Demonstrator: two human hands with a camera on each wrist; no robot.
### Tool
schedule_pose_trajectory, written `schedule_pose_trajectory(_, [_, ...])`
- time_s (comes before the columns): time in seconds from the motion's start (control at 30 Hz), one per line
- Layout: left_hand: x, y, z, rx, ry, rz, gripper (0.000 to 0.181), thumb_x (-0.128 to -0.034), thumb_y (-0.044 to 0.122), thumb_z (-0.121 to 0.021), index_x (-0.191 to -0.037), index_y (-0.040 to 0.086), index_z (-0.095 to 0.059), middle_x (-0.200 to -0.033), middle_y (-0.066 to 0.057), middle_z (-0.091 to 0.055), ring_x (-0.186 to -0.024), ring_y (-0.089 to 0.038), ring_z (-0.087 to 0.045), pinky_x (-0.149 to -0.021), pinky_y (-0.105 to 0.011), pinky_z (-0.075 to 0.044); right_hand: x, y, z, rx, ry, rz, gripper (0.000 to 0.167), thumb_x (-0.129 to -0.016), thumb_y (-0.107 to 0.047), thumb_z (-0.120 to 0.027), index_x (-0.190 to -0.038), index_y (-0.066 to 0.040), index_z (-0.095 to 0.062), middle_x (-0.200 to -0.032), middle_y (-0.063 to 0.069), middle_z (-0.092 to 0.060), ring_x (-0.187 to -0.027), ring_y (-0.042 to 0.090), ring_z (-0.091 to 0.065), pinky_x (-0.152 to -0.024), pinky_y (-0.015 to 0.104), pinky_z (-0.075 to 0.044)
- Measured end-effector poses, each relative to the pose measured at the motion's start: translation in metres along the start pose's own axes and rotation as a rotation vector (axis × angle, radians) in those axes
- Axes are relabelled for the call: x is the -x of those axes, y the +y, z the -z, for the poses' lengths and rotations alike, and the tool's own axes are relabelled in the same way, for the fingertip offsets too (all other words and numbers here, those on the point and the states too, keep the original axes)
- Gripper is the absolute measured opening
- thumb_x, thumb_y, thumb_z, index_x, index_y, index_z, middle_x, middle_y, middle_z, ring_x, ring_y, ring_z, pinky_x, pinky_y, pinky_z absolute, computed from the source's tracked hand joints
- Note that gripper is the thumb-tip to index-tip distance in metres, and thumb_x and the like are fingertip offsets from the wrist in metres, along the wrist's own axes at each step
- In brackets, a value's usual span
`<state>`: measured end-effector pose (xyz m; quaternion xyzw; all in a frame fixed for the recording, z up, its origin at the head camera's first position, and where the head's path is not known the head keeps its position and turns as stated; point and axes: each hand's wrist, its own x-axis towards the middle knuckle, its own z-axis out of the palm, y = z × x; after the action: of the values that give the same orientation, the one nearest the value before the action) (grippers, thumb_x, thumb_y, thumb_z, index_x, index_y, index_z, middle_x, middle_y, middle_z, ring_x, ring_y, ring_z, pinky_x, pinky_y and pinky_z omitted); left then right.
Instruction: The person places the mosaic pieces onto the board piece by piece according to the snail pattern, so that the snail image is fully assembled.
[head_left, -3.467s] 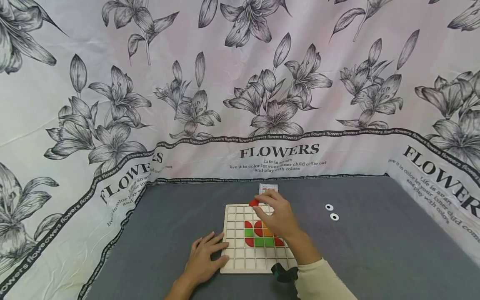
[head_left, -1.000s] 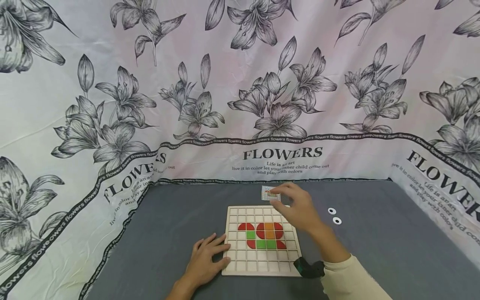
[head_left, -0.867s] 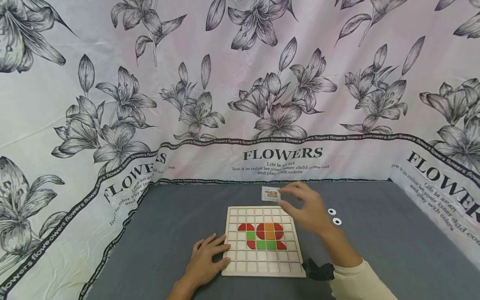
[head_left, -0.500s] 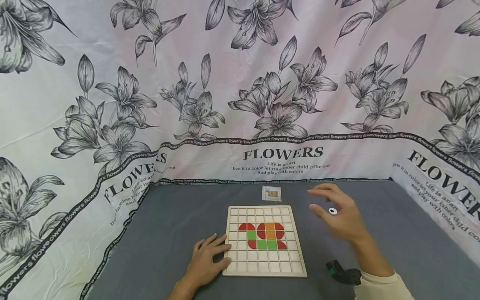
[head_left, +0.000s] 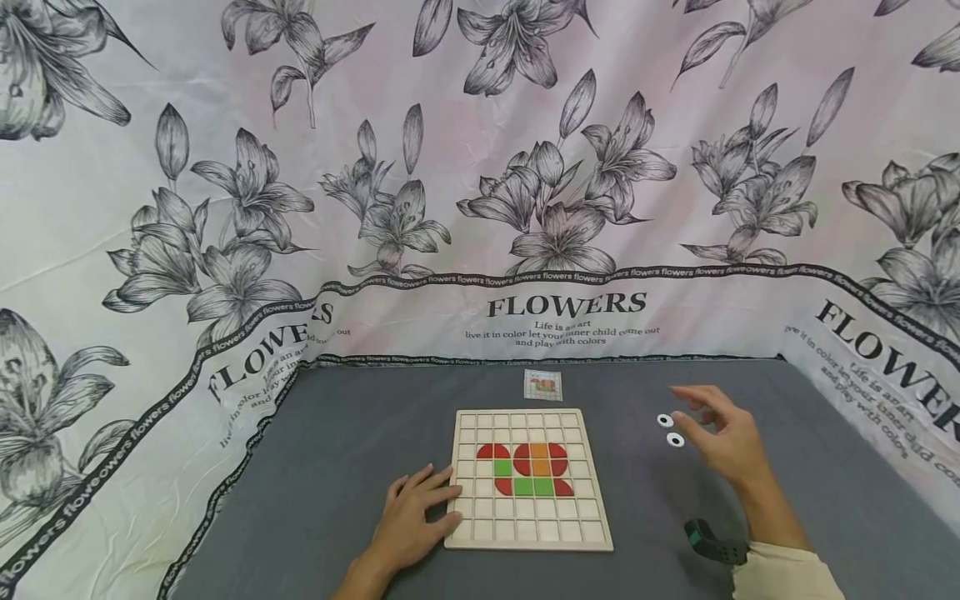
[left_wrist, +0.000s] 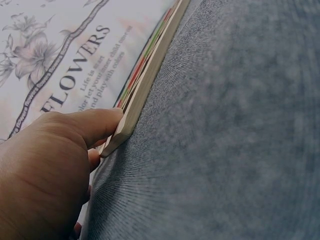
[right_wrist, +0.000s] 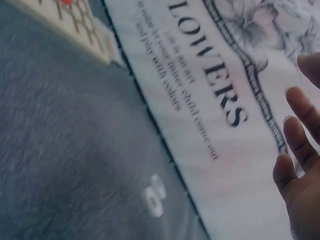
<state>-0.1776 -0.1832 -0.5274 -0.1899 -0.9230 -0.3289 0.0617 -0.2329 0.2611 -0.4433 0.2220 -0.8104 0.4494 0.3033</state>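
A square wooden grid board [head_left: 528,531] lies on the grey cloth. Red, green and orange pieces [head_left: 533,469] fill several of its middle cells. My left hand [head_left: 407,518] rests at the board's left edge with its fingers spread; in the left wrist view, the thumb [left_wrist: 102,122] touches the board's corner. Off to the right of the board, my right hand [head_left: 726,440] hovers beside two white discs with dark centres, the farther disc [head_left: 660,419] and the nearer disc [head_left: 676,440]. Its thumb and fingers stand apart, holding nothing. The right wrist view shows the discs [right_wrist: 153,200] blurred, away from the fingers.
A small card [head_left: 542,385] printed with a coloured grid picture lies behind the board. Flower-printed fabric [head_left: 566,321] walls off the back and sides of the grey cloth surface [head_left: 352,433]. A black strap device [head_left: 714,546] is on the right wrist.
My right hand pinched a red piece above the board earlier; a red piece now sits at the pattern's upper left end. The hand has since moved right to the discs. The left hand stays.
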Motion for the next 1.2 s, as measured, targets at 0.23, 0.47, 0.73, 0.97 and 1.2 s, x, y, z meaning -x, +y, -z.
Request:
schedule_pose_trajectory(0.23, [0.000, 0.003, -0.001, 0.010, -0.011, 0.002, 0.040, -0.0904, 0.043, -0.065, -0.123, 0.020, -0.070, -0.142, 0.001, -0.050, -0.135, -0.032, -0.035, -0.104, -0.062, -0.017, 0.023, 0.038, 0.002, 0.084, -0.005, -0.184, 0.030, -0.086, 0.006, -0.069, -0.115, 0.002, -0.067, -0.105, 0.011, -0.061, -0.087, 0.011, -0.048, -0.061, 0.018, -0.040])
schedule_pose_trajectory(0.47, [0.000, 0.003, -0.001, 0.007, -0.019, 0.005, 0.040, -0.0904, 0.042, -0.065, -0.123, 0.020, -0.069, -0.142, 0.001, -0.050, -0.135, -0.033, -0.036, -0.104, -0.062, -0.018, 0.036, 0.062, -0.003, 0.254, -0.090, -0.273, 0.032, -0.084, 0.010, -0.064, -0.115, 0.001, -0.068, -0.106, 0.017, -0.063, -0.090, 0.027, -0.056, -0.067, 0.033, -0.047])
schedule_pose_trajectory(0.73, [-0.001, 0.001, 0.001, 0.000, -0.005, 0.005, 0.039, -0.0900, 0.041, -0.066, -0.123, 0.020, -0.070, -0.141, 0.001, -0.050, -0.135, -0.032, -0.035, -0.104, -0.061, -0.017, 0.038, 0.072, -0.012, 0.316, -0.201, -0.327, 0.034, -0.082, 0.011, -0.062, -0.115, 0.004, -0.066, -0.110, 0.028, -0.060, -0.102, 0.047, -0.054, -0.080, 0.061, -0.041])
schedule_pose_trajectory(0.97, [-0.001, 0.002, 0.002, -0.003, -0.012, 0.010, 0.040, -0.0901, 0.042, -0.066, -0.122, 0.019, -0.070, -0.141, 0.000, -0.051, -0.135, -0.033, -0.035, -0.103, -0.062, -0.017, 0.037, 0.067, -0.015, 0.371, -0.287, -0.384, 0.035, -0.082, -0.003, -0.069, -0.116, 0.002, -0.065, -0.086, 0.008, -0.060, -0.074, 0.024, -0.054, -0.064, 0.042, -0.041])
schedule_pose_trajectory(1.2, [-0.001, 0.001, 0.001, -0.004, -0.008, 0.017, 0.040, -0.0896, 0.043, -0.066, -0.122, 0.020, -0.070, -0.141, 0.001, -0.051, -0.135, -0.032, -0.036, -0.103, -0.062, -0.017, 0.038, 0.065, -0.015, 0.392, -0.334, -0.380, 0.021, -0.083, -0.010, -0.072, -0.103, -0.003, -0.072, -0.081, -0.001, -0.058, -0.074, 0.019, -0.053, -0.069, 0.047, -0.038])
